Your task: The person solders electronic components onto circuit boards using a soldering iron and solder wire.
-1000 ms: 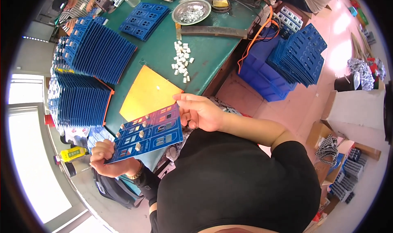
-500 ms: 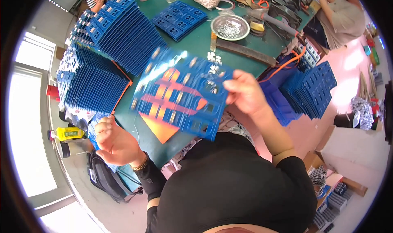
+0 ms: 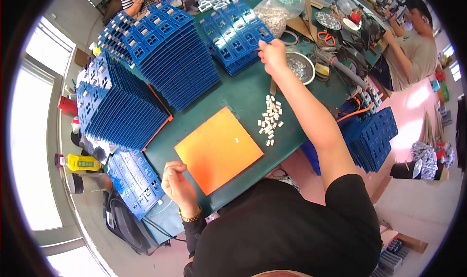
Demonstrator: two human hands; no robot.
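Blue plastic trays (image 3: 238,34) lie in a short stack at the far side of the green bench (image 3: 243,99). The right hand (image 3: 272,53), arm outstretched, pinches the stack's right edge with its fingers closed on it. The left hand (image 3: 177,182) rests loosely curled, holding nothing, just beside the orange mat (image 3: 219,148). Small white parts (image 3: 270,120) lie scattered right of the mat.

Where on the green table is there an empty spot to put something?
Bare green table lies between the orange mat, the leaning blue tray stacks and the small white parts. The far end, around the metal bowl, is crowded.
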